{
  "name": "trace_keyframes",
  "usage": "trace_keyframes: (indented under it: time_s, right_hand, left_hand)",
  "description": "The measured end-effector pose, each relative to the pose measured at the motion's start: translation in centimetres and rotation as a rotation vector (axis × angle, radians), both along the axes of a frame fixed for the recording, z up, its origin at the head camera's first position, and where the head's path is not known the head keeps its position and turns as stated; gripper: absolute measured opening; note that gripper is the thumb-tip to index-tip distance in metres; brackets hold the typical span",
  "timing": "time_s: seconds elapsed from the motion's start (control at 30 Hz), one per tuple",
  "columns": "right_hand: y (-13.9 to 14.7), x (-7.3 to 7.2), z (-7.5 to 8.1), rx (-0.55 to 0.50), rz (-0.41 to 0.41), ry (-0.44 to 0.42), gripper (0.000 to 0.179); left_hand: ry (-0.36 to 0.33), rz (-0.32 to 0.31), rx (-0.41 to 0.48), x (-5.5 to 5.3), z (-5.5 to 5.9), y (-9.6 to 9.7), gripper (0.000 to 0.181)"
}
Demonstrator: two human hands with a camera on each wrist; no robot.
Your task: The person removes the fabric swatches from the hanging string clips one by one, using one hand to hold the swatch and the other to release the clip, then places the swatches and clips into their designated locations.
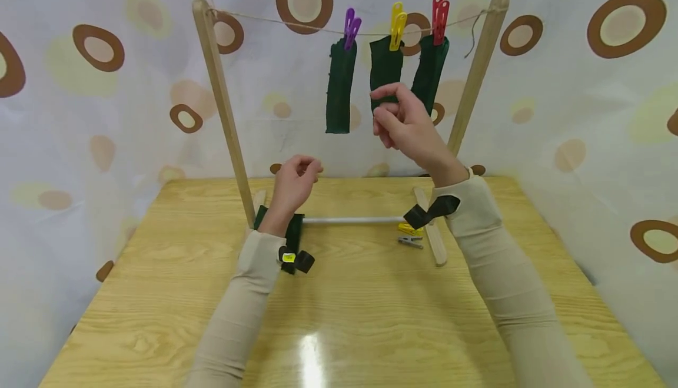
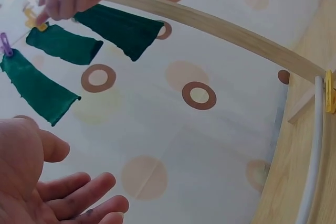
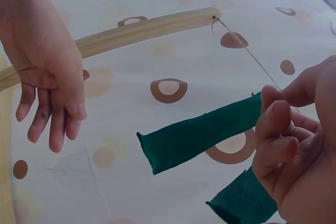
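Three green cloths are hanging from a line by pegs. The left hand and right hand are holding nothing, both loosely bent; brushing the middle cloth, or a shallow peg bite, could be working it loose.

In the head view, the right grip hides the middle green cloth (its lower end).

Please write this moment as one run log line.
left hand: empty | right hand: empty | three green rectangular cloth strips: hanging from thin tan twine by purple, yellow, red plastic clothespins
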State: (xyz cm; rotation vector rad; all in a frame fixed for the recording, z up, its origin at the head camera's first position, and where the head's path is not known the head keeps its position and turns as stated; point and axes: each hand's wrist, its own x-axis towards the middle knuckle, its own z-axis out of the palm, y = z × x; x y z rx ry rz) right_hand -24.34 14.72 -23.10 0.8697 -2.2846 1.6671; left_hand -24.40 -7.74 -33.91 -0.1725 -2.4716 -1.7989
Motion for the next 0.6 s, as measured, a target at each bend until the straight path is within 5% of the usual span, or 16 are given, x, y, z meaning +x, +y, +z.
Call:
trace_keyframes:
  time_s: [0.27, 0.6]
  right_hand:
    - [-1.2, -0.1, 3.0, -0.006, -0.046, 0.063, 0.035]
    - [-2.1, -1.1, 3.8, -0.162, -0.149, 0.111, 0.027]
  left_hand:
    - [0.006, 0.017, -0.041, -0.8, 1.5, 0.6, 0.036]
    - [0.025, -0.002, -0.079, -1.0, 2.2, 1.4, 0.039]
